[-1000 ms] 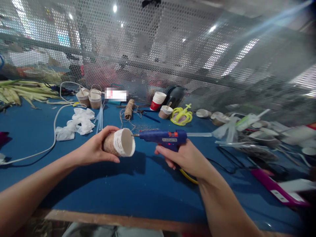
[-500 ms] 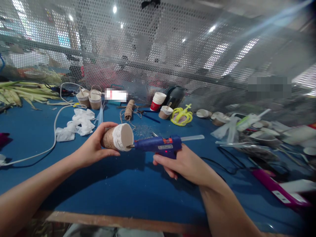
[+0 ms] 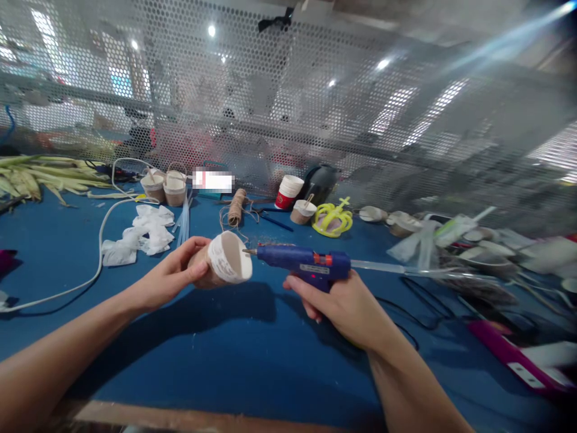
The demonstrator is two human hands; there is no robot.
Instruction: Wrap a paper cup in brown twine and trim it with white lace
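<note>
My left hand (image 3: 180, 267) is closed around a paper cup (image 3: 219, 264) wrapped in brown twine with a white lace band at its rim. The cup lies tilted, its mouth facing right. In my right hand (image 3: 331, 307) is a blue hot glue gun (image 3: 302, 260), a red light glowing on its side. The gun's metal nozzle points left and is at the cup's rim; whether it touches I cannot tell. A clear glue stick (image 3: 378, 266) sticks out of the gun's back. Behind the cup lies a twine spool (image 3: 237, 207).
White lace (image 3: 148, 231) and a white cable (image 3: 101, 240) lie on the left. Twine-wrapped cups (image 3: 175, 191), a red-and-white cup stack (image 3: 288, 191) and a yellow crown-shaped piece (image 3: 332, 218) stand at the back. A magenta power strip (image 3: 509, 355) and plastic bags (image 3: 415, 243) are on the right.
The cup has turned in my left hand, showing more of its inside, and my thumb has moved up onto its side. The glue gun has shifted slightly right and up.
</note>
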